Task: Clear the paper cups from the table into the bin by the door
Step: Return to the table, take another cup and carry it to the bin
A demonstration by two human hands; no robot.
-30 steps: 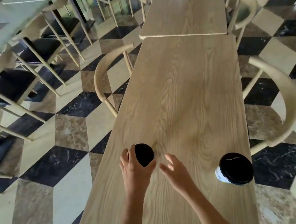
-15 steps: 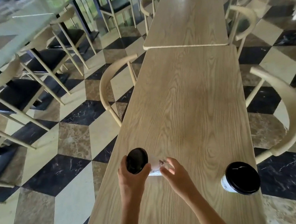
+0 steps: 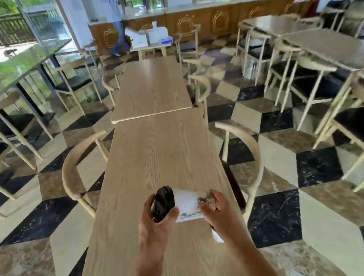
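A white paper cup (image 3: 187,202) with a black lid (image 3: 162,203) lies on its side in the air just above the long wooden table (image 3: 160,155). My left hand (image 3: 156,226) grips its lid end and my right hand (image 3: 218,212) pinches its base. Of a second cup (image 3: 217,237), only a white sliver shows behind my right forearm near the table's right edge.
Round-backed wooden chairs stand at the table's left (image 3: 72,168) and right (image 3: 249,151). Another wooden table (image 3: 150,88) butts against the far end. More tables and chairs fill both sides. A person (image 3: 114,18) walks by the back counter. No bin is in view.
The cup has left the table and tipped sideways. My right hand has closed on its base. The view has swung up from the tabletop to the room.
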